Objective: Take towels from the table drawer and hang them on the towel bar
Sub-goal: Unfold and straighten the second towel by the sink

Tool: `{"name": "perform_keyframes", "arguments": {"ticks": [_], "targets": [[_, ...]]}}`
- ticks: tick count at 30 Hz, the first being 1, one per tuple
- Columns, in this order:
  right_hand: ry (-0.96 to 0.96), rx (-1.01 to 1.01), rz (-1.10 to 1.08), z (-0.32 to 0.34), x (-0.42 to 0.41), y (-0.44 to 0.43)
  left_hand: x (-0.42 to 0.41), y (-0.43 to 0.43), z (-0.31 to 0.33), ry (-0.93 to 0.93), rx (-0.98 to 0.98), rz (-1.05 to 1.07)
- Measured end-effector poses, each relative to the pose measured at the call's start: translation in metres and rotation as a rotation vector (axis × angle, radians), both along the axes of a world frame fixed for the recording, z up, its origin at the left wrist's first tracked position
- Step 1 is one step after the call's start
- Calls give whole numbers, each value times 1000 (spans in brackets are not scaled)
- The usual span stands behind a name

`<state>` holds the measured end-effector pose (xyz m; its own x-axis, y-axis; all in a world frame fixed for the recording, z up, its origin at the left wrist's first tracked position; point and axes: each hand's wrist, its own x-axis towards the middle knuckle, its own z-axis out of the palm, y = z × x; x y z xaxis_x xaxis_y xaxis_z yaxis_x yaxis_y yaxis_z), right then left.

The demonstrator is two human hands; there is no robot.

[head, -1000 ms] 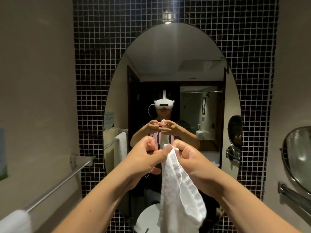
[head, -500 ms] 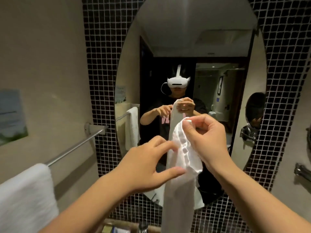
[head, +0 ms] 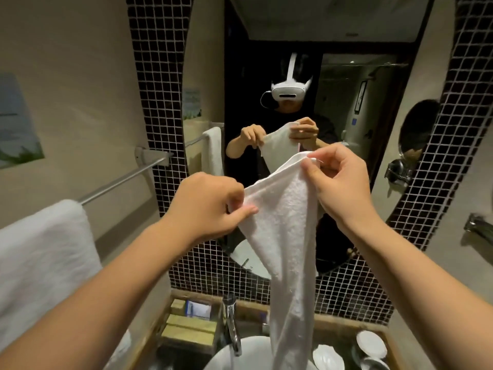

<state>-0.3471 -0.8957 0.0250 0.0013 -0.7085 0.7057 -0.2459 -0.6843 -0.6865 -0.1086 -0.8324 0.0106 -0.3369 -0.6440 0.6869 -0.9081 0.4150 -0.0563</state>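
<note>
White terry towel (head: 282,236) hangs above the middle of the counter (head: 346,323), its top edge stretched between two bare hands. The left hand (head: 210,206) pinches one end of that edge with curled fingers and thumb; the right hand (head: 344,188), held higher, pinches the other corner. The cloth's tail drops over the sink (head: 253,355), beside the faucet (head: 232,324). A second towel (head: 40,263) drapes over the towel bar (head: 125,180) on the left wall. Small boxes (head: 190,325) sit at the counter's back-left corner, white dishes (head: 371,343) near its right edge.

Oval mirror (head: 333,20), chrome faucet (head: 231,325), white basin (head: 256,352)
</note>
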Motion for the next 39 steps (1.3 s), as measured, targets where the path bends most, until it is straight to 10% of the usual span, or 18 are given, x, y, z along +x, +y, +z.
{"name": "perform_keyframes", "arguments": {"ticks": [15,22,39], "targets": [[125,-68,-68,3,-20,14,-21,4,14,618,-19,-120],[-114,172,92,7,-8,19,-25,14,27,862,202,-221],[-116,-112,202,14,53,5,9,34,26,457,-344,1]]}}
